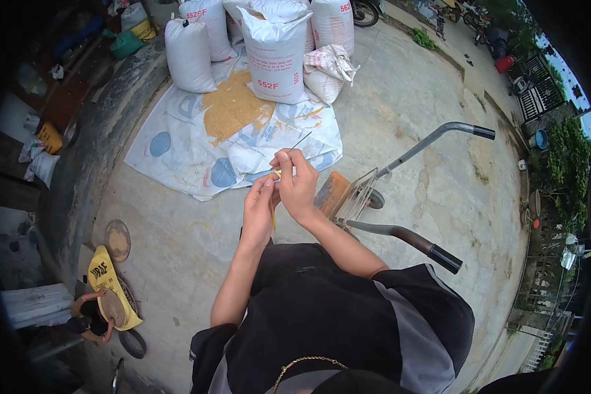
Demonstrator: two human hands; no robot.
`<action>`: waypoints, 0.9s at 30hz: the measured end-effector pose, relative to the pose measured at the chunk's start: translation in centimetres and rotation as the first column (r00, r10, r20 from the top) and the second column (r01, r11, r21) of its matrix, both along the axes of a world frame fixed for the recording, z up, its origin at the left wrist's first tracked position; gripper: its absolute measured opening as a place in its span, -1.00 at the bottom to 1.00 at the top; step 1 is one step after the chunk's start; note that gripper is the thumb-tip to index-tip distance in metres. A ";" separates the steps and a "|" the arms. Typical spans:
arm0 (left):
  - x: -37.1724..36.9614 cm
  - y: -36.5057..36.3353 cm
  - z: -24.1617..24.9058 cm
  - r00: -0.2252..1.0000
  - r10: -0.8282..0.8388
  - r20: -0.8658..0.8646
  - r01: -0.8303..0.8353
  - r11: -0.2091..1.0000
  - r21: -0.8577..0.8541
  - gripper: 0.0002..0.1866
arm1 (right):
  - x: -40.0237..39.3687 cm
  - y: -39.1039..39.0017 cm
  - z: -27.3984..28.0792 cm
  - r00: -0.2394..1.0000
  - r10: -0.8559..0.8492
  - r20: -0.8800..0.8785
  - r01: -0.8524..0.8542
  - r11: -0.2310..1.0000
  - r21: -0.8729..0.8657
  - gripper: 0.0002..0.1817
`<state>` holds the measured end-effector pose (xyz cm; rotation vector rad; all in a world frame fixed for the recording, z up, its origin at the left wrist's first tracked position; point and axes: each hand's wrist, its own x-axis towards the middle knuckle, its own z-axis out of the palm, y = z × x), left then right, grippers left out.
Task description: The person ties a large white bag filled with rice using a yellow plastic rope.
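Stood just left of the hand truck (348,197), both hands raised in front of the chest, on the near-left side of its orange plate. Pinched a thin grey needle (302,141) in the right hand (300,187), fingertips closed on its lower end. Pointed its long axis up and away to the right, the free tip slanting out above the knuckles, toward the ground beyond the hand truck's plate. Clamped a yellow string (273,217) between thumb and forefinger of the left hand (259,210), clenched on it and not released. Let the string's long run hang straight down along the left palm, with a short bright end showing at the fingertips, right against the right thumb. Met fingertip to fingertip, the two hands touching there. Placed the string end just below and left of the needle's held end, nearly at a right angle to the needle's slant. Had the left hand nearer to the string end and the right hand nearer to the needle. Could not tell whether string and needle actually touched, the spot being too small to read. Saw, beyond the hand truck and up to its left, a printed tarp (177,157) on the concrete with a patch of loose grain (233,108) and a cluster of full white sacks (276,59) at its far edge, well apart from both hands.
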<state>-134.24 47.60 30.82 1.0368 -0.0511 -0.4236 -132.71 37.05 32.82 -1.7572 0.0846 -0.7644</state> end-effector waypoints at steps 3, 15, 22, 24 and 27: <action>7.3 -0.8 -0.4 0.995 -0.007 -0.097 -0.007 0.990 -0.143 -0.78 | 7.1 -0.1 -0.7 0.999 -0.014 -0.041 0.013 1.000 -0.014 -0.79; 38.4 -2.8 -4.3 0.752 -0.534 0.387 0.280 0.790 0.545 -0.74 | 33.0 -6.8 -2.3 0.972 -0.125 -0.196 0.226 0.716 0.660 -0.73; 51.0 -5.0 -4.2 0.392 -0.741 0.544 0.303 0.663 0.685 -0.74 | 41.3 -11.8 -4.9 0.854 -0.339 -0.395 0.467 0.833 0.297 -0.68; 55.2 -5.7 -3.1 0.386 -0.903 0.189 0.455 0.364 0.813 -0.76 | 44.0 -13.2 -5.2 0.808 -0.488 -0.331 0.550 0.826 0.126 -0.66; 62.5 -7.1 -6.6 0.400 -0.788 0.469 0.184 0.570 0.801 -0.77 | 47.9 -17.1 -6.0 0.639 -0.707 -0.304 0.715 0.691 -0.103 -0.62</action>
